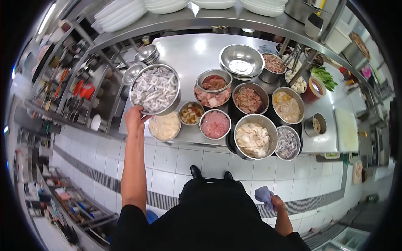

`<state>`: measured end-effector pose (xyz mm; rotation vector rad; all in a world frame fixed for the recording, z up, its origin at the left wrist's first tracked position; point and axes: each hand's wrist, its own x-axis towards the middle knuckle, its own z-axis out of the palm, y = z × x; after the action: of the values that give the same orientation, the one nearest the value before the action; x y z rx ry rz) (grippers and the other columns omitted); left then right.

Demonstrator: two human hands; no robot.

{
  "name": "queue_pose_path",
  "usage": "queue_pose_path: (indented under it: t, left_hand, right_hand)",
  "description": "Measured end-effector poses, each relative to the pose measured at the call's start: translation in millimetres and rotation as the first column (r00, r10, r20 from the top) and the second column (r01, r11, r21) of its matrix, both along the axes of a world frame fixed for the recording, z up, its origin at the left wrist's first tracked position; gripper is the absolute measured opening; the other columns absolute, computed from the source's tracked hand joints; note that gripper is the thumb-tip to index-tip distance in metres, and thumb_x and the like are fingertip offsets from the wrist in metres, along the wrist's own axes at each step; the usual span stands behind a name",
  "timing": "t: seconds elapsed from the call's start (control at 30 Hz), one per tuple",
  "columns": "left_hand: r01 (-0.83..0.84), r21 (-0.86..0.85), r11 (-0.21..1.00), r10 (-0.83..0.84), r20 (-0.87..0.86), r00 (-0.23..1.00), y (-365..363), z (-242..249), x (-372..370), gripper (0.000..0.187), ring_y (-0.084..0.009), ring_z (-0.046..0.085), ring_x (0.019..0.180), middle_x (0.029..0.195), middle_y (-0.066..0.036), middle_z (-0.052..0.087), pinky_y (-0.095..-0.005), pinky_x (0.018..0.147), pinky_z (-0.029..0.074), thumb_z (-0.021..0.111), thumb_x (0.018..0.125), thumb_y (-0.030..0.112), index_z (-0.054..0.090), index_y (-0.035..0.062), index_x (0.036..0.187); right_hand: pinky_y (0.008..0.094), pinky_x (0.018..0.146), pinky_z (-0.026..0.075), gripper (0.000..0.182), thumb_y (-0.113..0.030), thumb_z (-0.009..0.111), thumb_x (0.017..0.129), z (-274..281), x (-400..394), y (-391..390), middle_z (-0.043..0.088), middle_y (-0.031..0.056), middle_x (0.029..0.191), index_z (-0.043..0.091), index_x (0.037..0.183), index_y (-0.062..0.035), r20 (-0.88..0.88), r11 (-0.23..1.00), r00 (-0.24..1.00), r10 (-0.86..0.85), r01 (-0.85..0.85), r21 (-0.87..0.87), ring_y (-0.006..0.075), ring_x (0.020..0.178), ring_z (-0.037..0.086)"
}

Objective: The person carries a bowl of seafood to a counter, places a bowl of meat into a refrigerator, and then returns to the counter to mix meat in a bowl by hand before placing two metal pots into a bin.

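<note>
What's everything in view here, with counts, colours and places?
Counter: 1, silver, ahead
Pot of grey strips: 1, silver, counter's left
Cloth: 1, blue-grey, lower right
Other food containers: about a dozen, mostly silver, across counter
Large bowl stack: 1, silver, counter's back middle
Plate stacks: 4, white, upper shelf
Greens: 1 bunch, green, counter's right
Cutting board: 1, pale, right end
Shelving clutter: uncountable, mixed colours, left
Floor tiles: many, white, underfoot
Shoes: 2, black, below
Left hand: 1, bare, gripping pot's rim
Right hand: 1, bare, holding cloth
</note>
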<state>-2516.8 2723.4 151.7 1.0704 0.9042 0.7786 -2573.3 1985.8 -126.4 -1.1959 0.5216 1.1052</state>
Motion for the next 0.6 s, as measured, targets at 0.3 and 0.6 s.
queue_pose_path:
  t: [0.3, 0.6]
  left_hand:
    - [0.191, -0.133, 0.973, -0.212, -0.174, 0.962, 104.8, -101.3, 122.6, 0.003, -0.0184, 0.043, 0.045, 0.067, -0.01, 0.049, -0.0485, 0.045, 0.054, 0.055, 0.076, 0.0, 0.054, -0.0018, 0.078]
    - [0.344, -0.177, 0.922, -0.37, -0.146, 0.917, 125.6, -140.5, 114.8, 0.017, -0.0221, 0.06, 0.066, 0.082, -0.01, 0.057, -0.0382, 0.055, 0.057, 0.06, 0.084, 0.014, 0.058, 0.0012, 0.096]
  right_hand:
    - [0.0387, 0.064, 0.055, 0.03, -0.022, 0.063, 0.085, -78.0, -217.1, 30.0, 0.068, 0.0097, 0.091, 0.064, 0.109, -0.0034, 0.488, 0.944, 0.849, 0.203, -0.037, -0.328, 0.0206, 0.078, 0.067]
    - [0.0403, 0.054, 0.053, 0.032, -0.018, 0.068, 0.084, 14.9, -220.8, 173.6, 0.067, 0.0148, 0.086, 0.063, 0.108, 0.0021, -0.094, 0.843, 0.928, -0.36, 0.281, -0.458, 0.0248, 0.065, 0.065]
